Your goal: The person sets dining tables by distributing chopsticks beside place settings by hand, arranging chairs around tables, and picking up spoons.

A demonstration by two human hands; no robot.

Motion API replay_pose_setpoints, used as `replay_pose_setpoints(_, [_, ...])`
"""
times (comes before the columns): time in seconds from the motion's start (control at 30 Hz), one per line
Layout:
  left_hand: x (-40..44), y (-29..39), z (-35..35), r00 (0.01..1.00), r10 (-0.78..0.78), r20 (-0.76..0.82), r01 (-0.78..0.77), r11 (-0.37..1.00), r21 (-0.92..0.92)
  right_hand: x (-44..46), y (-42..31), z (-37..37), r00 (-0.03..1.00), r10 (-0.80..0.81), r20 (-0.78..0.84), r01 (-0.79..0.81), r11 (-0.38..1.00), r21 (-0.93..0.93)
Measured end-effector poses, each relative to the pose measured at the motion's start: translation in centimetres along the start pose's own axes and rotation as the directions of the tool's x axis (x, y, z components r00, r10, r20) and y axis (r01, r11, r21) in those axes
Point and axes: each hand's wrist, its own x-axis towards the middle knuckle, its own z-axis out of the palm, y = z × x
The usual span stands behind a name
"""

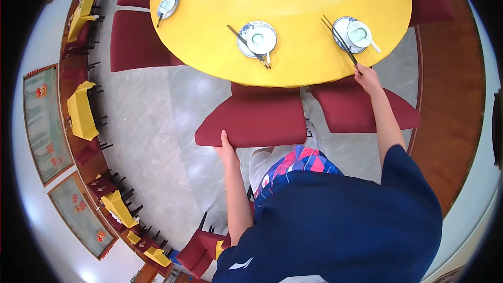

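Note:
At the table's near edge, my right hand (368, 77) pinches the lower ends of a pair of dark chopsticks (340, 39). They slant along the left side of a blue-patterned plate (343, 25), which carries a white bowl (359, 34), a glass and a white spoon (375, 46). Down at the left, my left hand (226, 149) grips the top corner of a dark red chair (257, 118); its thumb lies over the front, and the other fingers are mostly hidden.
The round table (209, 52) has a yellow cloth and a turntable. Another setting (257, 39) with chopsticks (249, 47) lies left of the held pair; more sit farther round. A second red chair (361, 105) stands at the right, beside a brown wooden wall panel (450, 73).

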Motion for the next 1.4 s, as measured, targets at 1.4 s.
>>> replay_pose_setpoints(1.4, [8.4, 13.9, -19.4, 0.717, 0.036, 0.696, 0.409, 0.786, -0.463, -9.1, 12.9, 33.9, 0.998, -0.065, -0.021, 0.056, 0.958, -0.282])
